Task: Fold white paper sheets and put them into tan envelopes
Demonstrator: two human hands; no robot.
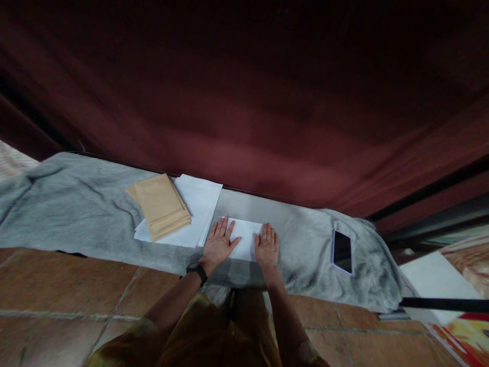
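Observation:
A small white sheet of paper, perhaps folded, lies flat on the grey cloth in front of me. My left hand rests palm down on its left side, fingers stretched out and thumb pointing inward. On the right side of the same paper lies my right hand, also flat with its fingers extended. Left of my hands is a stack of brown envelopes, placed on top of larger white sheets.
The grey cloth covers a long, narrow surface against a dark red curtain-like backdrop. A phone with a dark screen lies at the right. Tiled floor shows below the front edge. A white board stands far right.

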